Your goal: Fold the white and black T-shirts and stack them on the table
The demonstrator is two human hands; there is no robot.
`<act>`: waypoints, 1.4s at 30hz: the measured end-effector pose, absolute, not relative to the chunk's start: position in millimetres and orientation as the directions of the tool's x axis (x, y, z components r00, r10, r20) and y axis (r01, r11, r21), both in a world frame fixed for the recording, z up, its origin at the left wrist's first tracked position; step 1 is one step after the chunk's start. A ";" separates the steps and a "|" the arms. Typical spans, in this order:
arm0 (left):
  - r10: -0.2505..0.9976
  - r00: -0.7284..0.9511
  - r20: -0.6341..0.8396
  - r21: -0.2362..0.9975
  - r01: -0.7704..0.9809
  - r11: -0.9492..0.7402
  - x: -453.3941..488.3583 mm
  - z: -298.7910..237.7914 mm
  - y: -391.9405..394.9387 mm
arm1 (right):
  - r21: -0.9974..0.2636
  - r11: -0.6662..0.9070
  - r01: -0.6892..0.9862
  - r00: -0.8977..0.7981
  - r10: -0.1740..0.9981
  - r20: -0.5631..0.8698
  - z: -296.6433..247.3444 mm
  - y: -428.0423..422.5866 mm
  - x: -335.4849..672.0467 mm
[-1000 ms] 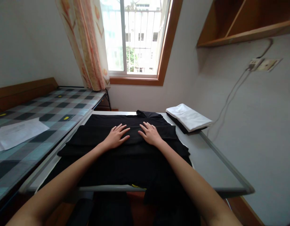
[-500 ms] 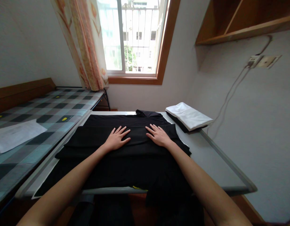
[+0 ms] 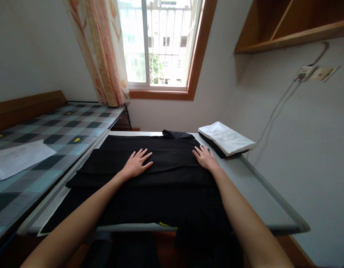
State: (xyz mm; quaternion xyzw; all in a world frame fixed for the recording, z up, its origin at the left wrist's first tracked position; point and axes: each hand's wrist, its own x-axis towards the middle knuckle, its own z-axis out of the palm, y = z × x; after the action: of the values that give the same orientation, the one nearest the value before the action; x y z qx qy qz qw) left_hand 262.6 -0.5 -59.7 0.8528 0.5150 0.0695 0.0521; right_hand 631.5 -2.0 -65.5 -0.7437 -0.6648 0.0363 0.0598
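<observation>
Head view: left hand point(image 3: 135, 164) and right hand point(image 3: 206, 158) lie spread, well apart, on black cloth point(image 3: 169, 193). White cloth point(image 3: 226, 137) sits nearby.

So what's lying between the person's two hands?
Only black cloth, with shallow creases, lies between the left hand and the right hand, as the head view shows.

Cloth point(image 3: 166, 203) lies on the table point(image 3: 261, 197), bed point(image 3: 88, 119) left, fabric stack point(image 3: 226, 137) rear right.
</observation>
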 end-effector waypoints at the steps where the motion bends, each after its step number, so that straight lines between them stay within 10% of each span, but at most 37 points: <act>1: 0.895 0.440 0.069 0.158 0.881 -0.446 260.2 -59.5 0.5 | -0.132 -0.107 0.985 0.113 0.993 0.043 -65.2 -3.5 630.9; 9: 0.927 0.362 0.097 0.146 0.916 -0.373 252.6 -59.8 3.9 | -0.047 0.001 0.999 0.019 0.898 0.440 -50.9 -22.8 598.0; 19: 0.922 0.377 0.088 0.175 0.906 -0.387 249.8 -63.0 7.6 | -0.171 0.080 0.982 -0.059 0.990 0.125 -65.8 -13.8 584.2; 42: 0.921 0.383 0.077 0.176 0.904 -0.391 250.0 -61.3 5.9 | -0.176 0.151 0.973 -0.089 0.944 0.317 -64.1 -18.4 588.4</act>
State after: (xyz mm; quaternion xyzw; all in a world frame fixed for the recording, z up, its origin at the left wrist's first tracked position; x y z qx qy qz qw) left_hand 250.0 5.9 -61.3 0.8299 0.5495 0.0811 0.0520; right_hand 588.4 -18.4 -64.1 -0.6504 -0.7368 -0.0399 0.1802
